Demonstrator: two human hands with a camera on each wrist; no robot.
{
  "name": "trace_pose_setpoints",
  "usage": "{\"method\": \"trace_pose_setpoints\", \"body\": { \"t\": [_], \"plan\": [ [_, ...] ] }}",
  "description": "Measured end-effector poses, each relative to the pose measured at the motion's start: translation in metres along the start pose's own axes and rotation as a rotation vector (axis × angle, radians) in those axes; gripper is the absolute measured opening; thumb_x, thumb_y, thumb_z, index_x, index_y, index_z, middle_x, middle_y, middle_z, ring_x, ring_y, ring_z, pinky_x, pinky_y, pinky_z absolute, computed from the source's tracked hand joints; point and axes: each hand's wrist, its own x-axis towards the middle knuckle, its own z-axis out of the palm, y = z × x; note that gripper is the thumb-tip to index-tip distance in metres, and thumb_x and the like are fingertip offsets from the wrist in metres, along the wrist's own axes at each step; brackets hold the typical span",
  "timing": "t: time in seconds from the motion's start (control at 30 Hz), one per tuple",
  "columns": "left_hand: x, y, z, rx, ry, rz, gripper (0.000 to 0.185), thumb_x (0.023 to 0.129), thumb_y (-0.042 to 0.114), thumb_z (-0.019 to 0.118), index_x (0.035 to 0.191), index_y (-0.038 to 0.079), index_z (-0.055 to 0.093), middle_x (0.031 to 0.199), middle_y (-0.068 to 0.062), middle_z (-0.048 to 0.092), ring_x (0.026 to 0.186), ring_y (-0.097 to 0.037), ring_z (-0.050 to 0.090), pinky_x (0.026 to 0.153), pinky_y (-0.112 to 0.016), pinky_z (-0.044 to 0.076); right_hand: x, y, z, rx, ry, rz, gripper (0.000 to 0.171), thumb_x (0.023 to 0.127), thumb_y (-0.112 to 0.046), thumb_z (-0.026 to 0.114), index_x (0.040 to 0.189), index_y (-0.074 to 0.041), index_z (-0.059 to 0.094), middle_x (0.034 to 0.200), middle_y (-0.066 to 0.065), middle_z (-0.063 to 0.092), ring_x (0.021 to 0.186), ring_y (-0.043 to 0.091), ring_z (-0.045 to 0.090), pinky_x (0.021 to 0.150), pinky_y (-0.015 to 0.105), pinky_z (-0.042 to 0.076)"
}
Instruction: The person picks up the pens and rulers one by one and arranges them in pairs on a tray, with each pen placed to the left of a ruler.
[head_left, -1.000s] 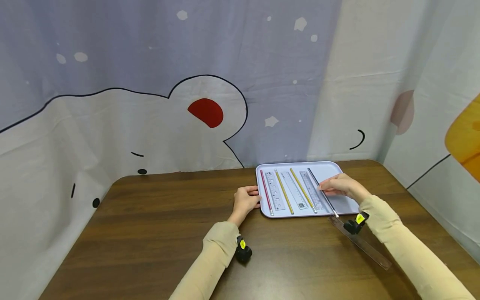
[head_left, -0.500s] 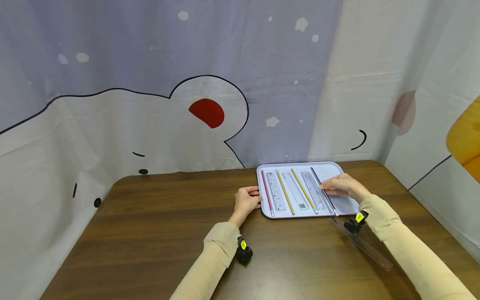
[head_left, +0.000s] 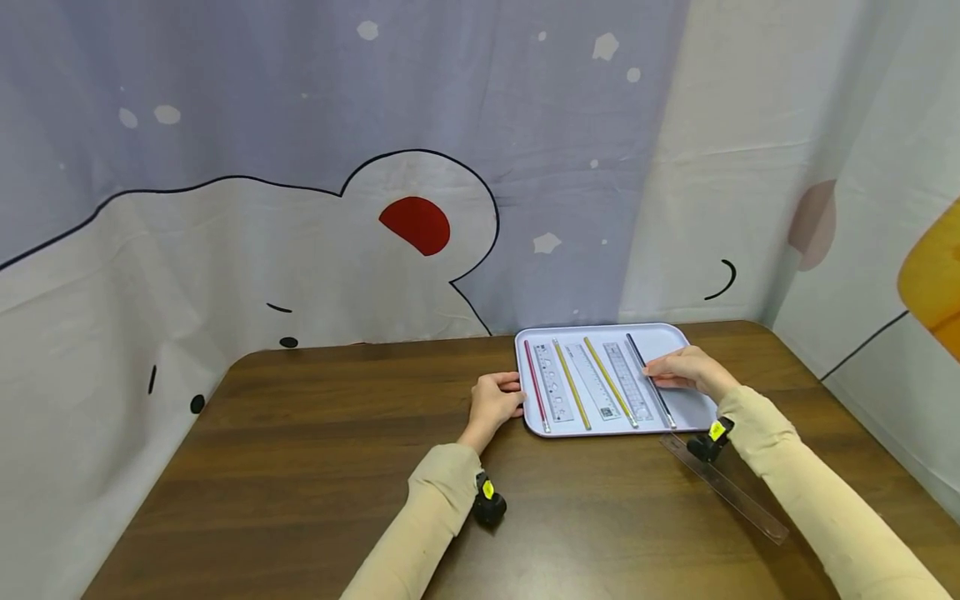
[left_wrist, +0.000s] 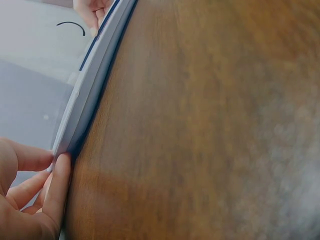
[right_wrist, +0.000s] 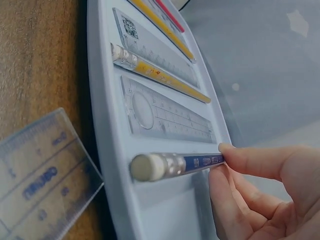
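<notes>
My right hand [head_left: 690, 371] pinches a dark blue pencil [right_wrist: 200, 162] between thumb and fingers, low over the right part of a pale tray [head_left: 697, 412]. The pencil's white eraser end points toward the tray's front rim. Whether the pencil touches the tray floor I cannot tell. At the tray's left side, my left hand [head_left: 491, 404] grips the rim, thumb on top and fingers outside in the left wrist view. Left of the dark pencil lie a clear ruler [head_left: 627, 382], a yellow pencil [head_left: 611, 383], another ruler [head_left: 592, 382], a yellow pencil [head_left: 572, 385], a third ruler [head_left: 553, 383] and a red pencil [head_left: 537, 386].
One more clear ruler [head_left: 723, 487] lies slantwise on the brown wooden table [head_left: 322, 467], in front of the tray and beside my right wrist. Behind the table's far edge hangs a printed curtain [head_left: 300, 275].
The dark blue pencil's far end has swung slightly right, and its eraser end has drawn back inside the front rim. My left hand stays on the tray.
</notes>
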Motion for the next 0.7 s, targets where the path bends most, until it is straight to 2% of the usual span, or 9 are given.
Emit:
{"method": "trace_pose_setpoints", "body": {
  "t": [0.13,0.23,0.33,0.43,0.5,0.6,0.7],
  "plan": [
    [0.000,0.000,0.000,0.004,-0.001,-0.001,0.035,0.078,-0.006,0.067,0.112,-0.003,0.069,0.097,-0.018,0.072,0.071,-0.017,0.068,0.057,-0.026,0.061,0.001,-0.001,0.002,0.001,0.021,0.003,0.027,0.086,-0.004,0.066,0.109,0.009,0.062,0.070,-0.009,0.068,0.068,-0.002,0.062,0.070,0.015,0.058],
    [0.001,0.000,0.000,0.002,-0.003,-0.002,0.034,0.077,-0.006,0.067,0.112,-0.004,0.069,0.097,-0.018,0.072,0.071,-0.017,0.069,0.057,-0.026,0.061,0.000,-0.002,0.003,0.007,0.038,0.002,0.029,0.085,-0.004,0.068,0.109,0.010,0.062,0.071,-0.009,0.068,0.068,-0.001,0.062,0.071,0.016,0.059],
    [0.001,0.000,0.000,0.003,-0.004,-0.004,0.034,0.077,-0.006,0.067,0.112,-0.003,0.069,0.097,-0.018,0.072,0.071,-0.016,0.068,0.057,-0.026,0.061,0.001,0.001,0.001,0.030,0.024,-0.024,0.019,0.080,-0.007,0.073,0.096,0.002,0.068,0.071,-0.008,0.069,0.068,-0.001,0.063,0.070,0.016,0.059],
    [0.001,0.000,0.000,0.008,-0.003,-0.006,0.034,0.078,-0.006,0.067,0.112,-0.003,0.069,0.097,-0.018,0.072,0.071,-0.016,0.068,0.057,-0.026,0.061,0.008,0.010,-0.005,0.055,-0.019,-0.082,0.016,0.074,-0.012,0.079,0.084,-0.003,0.071,0.070,-0.006,0.069,0.067,0.000,0.064,0.067,0.015,0.059],
    [0.001,0.000,0.000,0.009,-0.002,-0.008,0.034,0.078,-0.006,0.067,0.112,-0.003,0.069,0.098,-0.018,0.072,0.071,-0.016,0.068,0.057,-0.026,0.061,0.009,0.012,-0.007,0.048,-0.032,-0.108,0.017,0.073,-0.014,0.080,0.082,-0.003,0.071,0.071,-0.006,0.069,0.067,0.000,0.064,0.067,0.015,0.059],
    [0.001,0.000,0.000,0.011,-0.001,-0.009,0.034,0.078,-0.005,0.068,0.113,-0.003,0.069,0.099,-0.018,0.072,0.072,-0.017,0.069,0.057,-0.026,0.061,0.008,0.012,-0.003,0.009,0.008,-0.107,0.027,0.077,-0.012,0.076,0.096,0.006,0.070,0.071,-0.007,0.069,0.067,-0.001,0.064,0.067,0.014,0.058],
    [0.001,-0.001,0.000,0.009,-0.002,-0.013,0.035,0.078,-0.005,0.068,0.113,-0.003,0.068,0.099,-0.018,0.072,0.073,-0.017,0.069,0.058,-0.026,0.061,0.001,0.005,0.004,-0.052,0.058,-0.078,0.038,0.083,-0.008,0.070,0.111,0.016,0.061,0.072,-0.009,0.069,0.067,-0.003,0.063,0.068,0.013,0.058]
  ]
}}
